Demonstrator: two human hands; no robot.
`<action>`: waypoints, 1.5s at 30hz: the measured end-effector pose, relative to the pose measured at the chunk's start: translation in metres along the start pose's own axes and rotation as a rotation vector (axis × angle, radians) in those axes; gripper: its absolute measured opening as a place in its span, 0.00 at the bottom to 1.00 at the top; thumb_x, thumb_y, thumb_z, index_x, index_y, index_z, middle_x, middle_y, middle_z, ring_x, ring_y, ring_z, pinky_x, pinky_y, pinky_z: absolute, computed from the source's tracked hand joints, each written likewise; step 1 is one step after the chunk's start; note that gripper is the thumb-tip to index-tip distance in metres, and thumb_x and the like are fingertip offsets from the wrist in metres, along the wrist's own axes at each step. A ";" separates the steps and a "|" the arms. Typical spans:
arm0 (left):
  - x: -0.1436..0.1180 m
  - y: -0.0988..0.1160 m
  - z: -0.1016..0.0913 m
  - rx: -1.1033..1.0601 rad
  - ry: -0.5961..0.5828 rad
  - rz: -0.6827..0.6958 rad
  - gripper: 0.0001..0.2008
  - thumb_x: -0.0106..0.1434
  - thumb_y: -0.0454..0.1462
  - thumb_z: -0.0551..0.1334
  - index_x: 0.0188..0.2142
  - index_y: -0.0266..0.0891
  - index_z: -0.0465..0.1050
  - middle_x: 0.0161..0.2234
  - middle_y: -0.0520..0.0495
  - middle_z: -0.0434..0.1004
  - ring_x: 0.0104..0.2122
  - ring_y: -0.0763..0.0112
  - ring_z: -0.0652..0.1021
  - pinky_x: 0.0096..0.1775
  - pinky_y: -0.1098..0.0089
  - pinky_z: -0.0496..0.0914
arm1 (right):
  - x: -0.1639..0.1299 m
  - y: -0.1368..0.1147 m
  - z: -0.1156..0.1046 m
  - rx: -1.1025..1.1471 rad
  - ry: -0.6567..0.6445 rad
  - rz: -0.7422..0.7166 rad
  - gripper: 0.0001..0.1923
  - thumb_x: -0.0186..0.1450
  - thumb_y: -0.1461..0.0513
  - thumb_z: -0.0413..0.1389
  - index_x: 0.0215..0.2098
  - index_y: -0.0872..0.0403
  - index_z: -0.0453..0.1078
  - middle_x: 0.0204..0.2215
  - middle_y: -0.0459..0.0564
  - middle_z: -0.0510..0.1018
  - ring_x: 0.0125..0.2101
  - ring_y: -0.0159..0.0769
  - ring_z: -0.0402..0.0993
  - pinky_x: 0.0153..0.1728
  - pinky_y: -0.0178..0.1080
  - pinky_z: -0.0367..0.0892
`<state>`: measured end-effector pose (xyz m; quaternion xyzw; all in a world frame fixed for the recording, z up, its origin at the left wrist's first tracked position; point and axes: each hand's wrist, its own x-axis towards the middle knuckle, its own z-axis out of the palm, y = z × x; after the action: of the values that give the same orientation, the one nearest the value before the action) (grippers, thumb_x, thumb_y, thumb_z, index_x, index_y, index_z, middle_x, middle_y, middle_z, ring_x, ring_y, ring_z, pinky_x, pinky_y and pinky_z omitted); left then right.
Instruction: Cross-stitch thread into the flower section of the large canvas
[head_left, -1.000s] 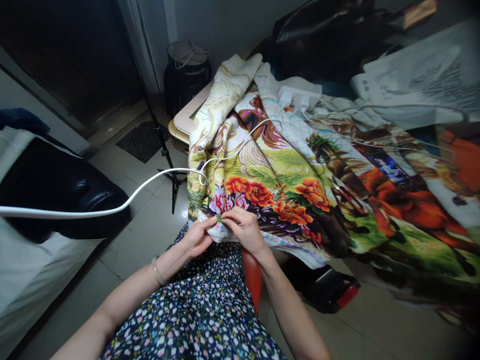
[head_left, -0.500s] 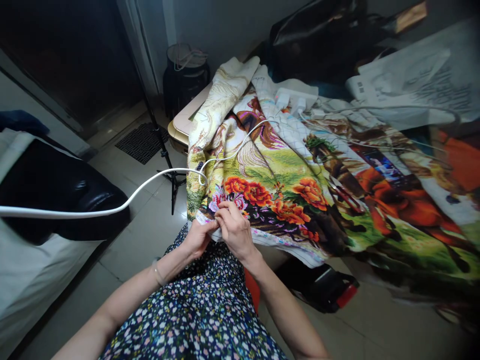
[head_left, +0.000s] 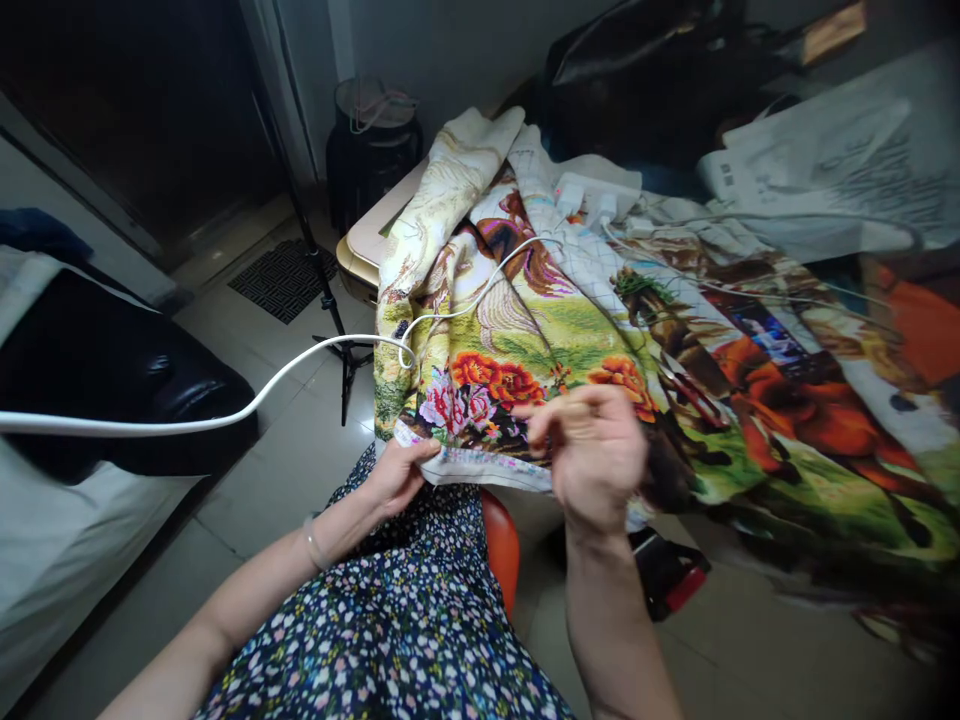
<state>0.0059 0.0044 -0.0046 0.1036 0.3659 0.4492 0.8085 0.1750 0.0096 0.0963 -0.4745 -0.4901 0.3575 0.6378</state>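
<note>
A large cross-stitch cloth (head_left: 525, 310) with flowers and horses drapes over the table. Its white front edge is pinched by my left hand (head_left: 401, 475), thumb on top, beside the pink stitched flowers. My right hand (head_left: 592, 450) is raised above the orange flowers, apart from the edge. Its fingers are curled together in a pinch and slightly blurred; whatever is between them is too small to make out. A white cable (head_left: 315, 350) crosses from the left and loops over the cloth near my left hand.
A power strip (head_left: 596, 190) with plugs lies on the cloth, and a lit phone (head_left: 772, 335) rests farther right. Plastic packaging (head_left: 825, 160) sits at the back. A tripod (head_left: 326, 300) stands left of the table (head_left: 375, 220). An orange stool (head_left: 501, 545) shows below.
My right hand has lifted off the cloth edge beside my left hand and moved right and up. My left hand keeps its hold on the edge.
</note>
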 end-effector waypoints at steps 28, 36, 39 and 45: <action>0.000 -0.001 0.000 0.007 0.024 0.024 0.17 0.43 0.32 0.73 0.34 0.33 0.76 0.30 0.47 0.79 0.29 0.71 0.76 0.39 0.67 0.70 | -0.042 0.052 0.024 -0.704 -0.421 0.138 0.13 0.62 0.66 0.50 0.33 0.56 0.78 0.19 0.46 0.77 0.17 0.30 0.68 0.21 0.32 0.57; 0.000 -0.002 -0.001 0.005 0.017 0.020 0.17 0.44 0.32 0.73 0.36 0.33 0.76 0.31 0.47 0.79 0.29 0.71 0.76 0.40 0.66 0.70 | -0.042 0.054 0.022 -0.708 -0.429 0.122 0.12 0.64 0.65 0.50 0.33 0.54 0.77 0.25 0.47 0.80 0.21 0.32 0.72 0.25 0.33 0.61; 0.000 -0.002 -0.001 0.010 0.012 0.004 0.17 0.44 0.33 0.73 0.35 0.33 0.76 0.30 0.47 0.79 0.28 0.70 0.76 0.38 0.66 0.70 | -0.043 0.055 0.026 -0.693 -0.409 0.162 0.10 0.64 0.65 0.50 0.31 0.55 0.74 0.21 0.46 0.77 0.20 0.32 0.71 0.24 0.33 0.61; 0.002 -0.002 -0.002 -0.044 0.078 -0.006 0.13 0.45 0.34 0.73 0.30 0.33 0.75 0.26 0.50 0.77 0.25 0.75 0.74 0.33 0.71 0.68 | -0.049 0.059 0.029 -0.572 -0.319 0.210 0.08 0.62 0.63 0.53 0.31 0.54 0.74 0.26 0.48 0.78 0.24 0.33 0.72 0.28 0.34 0.65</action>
<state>0.0065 0.0043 -0.0084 0.0670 0.3875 0.4586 0.7969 0.1347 -0.0109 0.0278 -0.6202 -0.6126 0.3387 0.3540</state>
